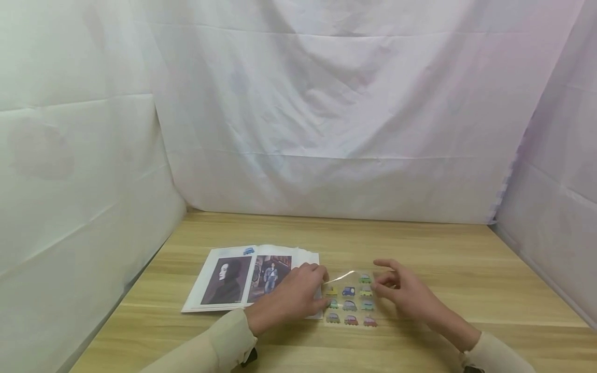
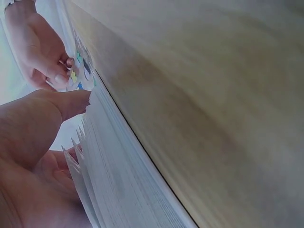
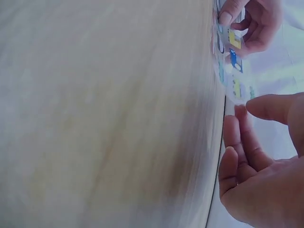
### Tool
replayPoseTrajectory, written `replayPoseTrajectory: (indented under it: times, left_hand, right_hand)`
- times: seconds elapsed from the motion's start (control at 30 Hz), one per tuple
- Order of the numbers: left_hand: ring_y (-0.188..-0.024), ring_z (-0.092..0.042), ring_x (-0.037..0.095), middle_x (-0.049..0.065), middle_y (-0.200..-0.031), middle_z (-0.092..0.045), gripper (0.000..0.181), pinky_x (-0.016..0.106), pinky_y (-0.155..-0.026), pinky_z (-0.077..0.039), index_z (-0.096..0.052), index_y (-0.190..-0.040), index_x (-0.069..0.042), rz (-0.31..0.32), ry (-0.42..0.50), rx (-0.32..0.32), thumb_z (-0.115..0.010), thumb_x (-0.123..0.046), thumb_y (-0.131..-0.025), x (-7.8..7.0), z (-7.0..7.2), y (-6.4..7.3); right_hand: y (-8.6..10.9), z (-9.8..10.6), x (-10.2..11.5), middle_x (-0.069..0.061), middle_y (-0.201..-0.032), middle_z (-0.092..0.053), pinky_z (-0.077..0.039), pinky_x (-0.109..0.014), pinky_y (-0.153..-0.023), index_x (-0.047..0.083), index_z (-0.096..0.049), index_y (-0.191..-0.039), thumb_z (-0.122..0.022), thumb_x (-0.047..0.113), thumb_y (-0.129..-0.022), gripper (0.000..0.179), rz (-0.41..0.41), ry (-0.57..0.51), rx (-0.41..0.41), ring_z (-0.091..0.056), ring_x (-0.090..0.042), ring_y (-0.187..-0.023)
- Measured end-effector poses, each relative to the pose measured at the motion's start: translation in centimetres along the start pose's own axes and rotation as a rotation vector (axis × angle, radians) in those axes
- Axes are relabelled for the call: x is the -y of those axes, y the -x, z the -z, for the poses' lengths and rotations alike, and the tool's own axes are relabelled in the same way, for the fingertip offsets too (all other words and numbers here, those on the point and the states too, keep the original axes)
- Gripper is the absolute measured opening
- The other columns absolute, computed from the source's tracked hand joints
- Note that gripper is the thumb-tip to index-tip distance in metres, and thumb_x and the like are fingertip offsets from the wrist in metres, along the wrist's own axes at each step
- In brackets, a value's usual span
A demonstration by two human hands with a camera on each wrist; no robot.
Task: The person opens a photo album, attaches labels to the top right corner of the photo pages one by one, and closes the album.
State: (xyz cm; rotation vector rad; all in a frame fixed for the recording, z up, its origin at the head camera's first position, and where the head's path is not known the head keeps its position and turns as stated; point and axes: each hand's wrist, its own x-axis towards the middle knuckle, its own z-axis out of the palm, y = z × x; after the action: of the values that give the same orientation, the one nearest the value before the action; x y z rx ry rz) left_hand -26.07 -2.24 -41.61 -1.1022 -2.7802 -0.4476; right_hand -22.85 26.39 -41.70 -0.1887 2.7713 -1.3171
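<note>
A clear sticker sheet [image 1: 350, 305] with rows of small colourful cars lies at the right side of an open picture book [image 1: 196, 298]. Its upper edge bows up and catches the light. My left hand [image 1: 296, 290] reaches across the book's right page and holds the sheet's left side, thumb on the near face. At the opposite edge, my right hand [image 1: 410, 295] pinches the sheet between thumb and index finger, as the right wrist view shows; its other fingers are bent loosely. A blue car sticker [image 1: 249, 250] sits at the top of the left page.
Photos of people [image 1: 227, 280] fill the book's pages, and the left wrist view shows its thick stack of page edges [image 2: 118, 166]. The wooden table [image 1: 466, 269] extends around both. White cloth [image 1: 326, 114] hangs behind and at both sides.
</note>
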Motion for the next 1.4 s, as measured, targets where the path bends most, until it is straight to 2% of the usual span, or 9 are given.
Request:
replayPoseTrajectory:
  times: [0.27,0.43,0.67,0.83,1.03,1.13,1.2,1.33,1.4]
  left_hand:
    - [-0.115,-0.061,0.021,0.006,-0.129,-0.064,0.067,0.036,-0.097,-0.055,-0.053,-0.138,-0.010,0.048,0.050,-0.015,-0.077,-0.043,-0.086,-0.5,0.2,-0.3]
    - [-0.134,-0.052,0.025,0.004,-0.145,-0.057,0.066,0.045,-0.109,-0.046,-0.048,-0.146,-0.014,-0.001,0.170,-0.063,-0.069,-0.045,-0.092,-1.0,0.8,-1.6]
    - [-0.110,-0.065,0.011,-0.005,-0.117,-0.071,0.035,0.026,-0.093,-0.053,-0.065,-0.125,-0.018,0.001,0.518,0.085,-0.069,-0.035,-0.094,-1.5,0.7,-3.3]
    - [-0.090,-0.065,0.003,-0.014,-0.095,-0.070,0.013,0.022,-0.077,-0.054,-0.072,-0.106,-0.024,0.025,0.650,0.145,-0.071,-0.028,-0.093,-1.4,0.6,-3.7]
    - [-0.090,-0.066,0.002,-0.014,-0.096,-0.071,0.013,0.024,-0.080,-0.054,-0.074,-0.105,-0.022,0.024,0.754,0.206,-0.070,-0.028,-0.095,-1.4,0.9,-3.7]
    - [-0.090,-0.066,0.002,-0.014,-0.097,-0.072,0.012,0.025,-0.080,-0.054,-0.074,-0.104,-0.022,0.037,0.792,0.222,-0.069,-0.028,-0.095,-1.4,1.1,-3.7]
    - [-0.090,-0.066,0.003,-0.013,-0.097,-0.072,0.012,0.025,-0.080,-0.054,-0.075,-0.104,-0.022,0.044,0.812,0.228,-0.069,-0.028,-0.095,-1.4,1.1,-3.7]
    - [-0.090,-0.067,0.003,-0.012,-0.098,-0.073,0.012,0.025,-0.081,-0.055,-0.076,-0.105,-0.022,0.045,0.849,0.236,-0.068,-0.027,-0.096,-1.2,1.1,-3.6]
    - [-0.090,-0.067,0.005,-0.011,-0.098,-0.073,0.013,0.026,-0.079,-0.055,-0.076,-0.105,-0.021,0.042,0.868,0.244,-0.068,-0.027,-0.096,-1.1,1.1,-3.6]
  right_hand:
    - [0.4,0.2,-0.2,-0.008,-0.105,-0.071,-0.053,-0.025,-0.081,0.010,-0.061,-0.123,-0.068,0.030,-0.096,0.035,0.059,-0.077,0.053,-0.067,-0.022,-0.096]
    - [0.7,0.3,-0.1,-0.011,-0.109,-0.069,-0.055,-0.026,-0.081,0.010,-0.061,-0.120,-0.068,0.030,-0.096,0.032,0.102,-0.118,0.079,-0.066,-0.024,-0.098]
    - [1.2,0.4,0.2,-0.013,-0.114,-0.068,-0.056,-0.028,-0.085,0.013,-0.061,-0.120,-0.066,0.029,-0.097,0.029,0.156,-0.159,0.110,-0.065,-0.025,-0.103]
    - [1.4,0.5,0.4,-0.013,-0.118,-0.066,-0.055,-0.028,-0.086,0.014,-0.060,-0.122,-0.063,0.030,-0.099,0.028,0.170,-0.146,0.126,-0.064,-0.024,-0.106]
    - [1.5,0.7,0.6,-0.016,-0.119,-0.065,-0.054,-0.028,-0.089,0.013,-0.059,-0.124,-0.062,0.029,-0.100,0.029,0.178,-0.158,0.117,-0.063,-0.025,-0.108]
    - [1.6,0.5,0.8,-0.007,-0.119,-0.065,-0.054,-0.026,-0.084,0.020,-0.056,-0.129,-0.065,0.031,-0.098,0.035,0.216,-0.089,0.018,-0.062,-0.020,-0.105]
    - [1.7,0.3,1.0,0.001,-0.119,-0.063,-0.051,-0.025,-0.080,0.024,-0.055,-0.130,-0.070,0.030,-0.095,0.039,0.293,0.017,-0.111,-0.058,-0.014,-0.103]
    - [1.9,-0.2,2.0,0.008,-0.124,-0.059,-0.044,-0.031,-0.083,0.026,-0.064,-0.116,-0.084,0.023,-0.082,0.040,0.559,0.303,-0.390,-0.051,-0.012,-0.109]
    - [1.9,-0.3,2.5,0.006,-0.124,-0.061,-0.042,-0.034,-0.087,0.028,-0.070,-0.106,-0.088,0.021,-0.076,0.036,0.695,0.422,-0.462,-0.052,-0.016,-0.112]
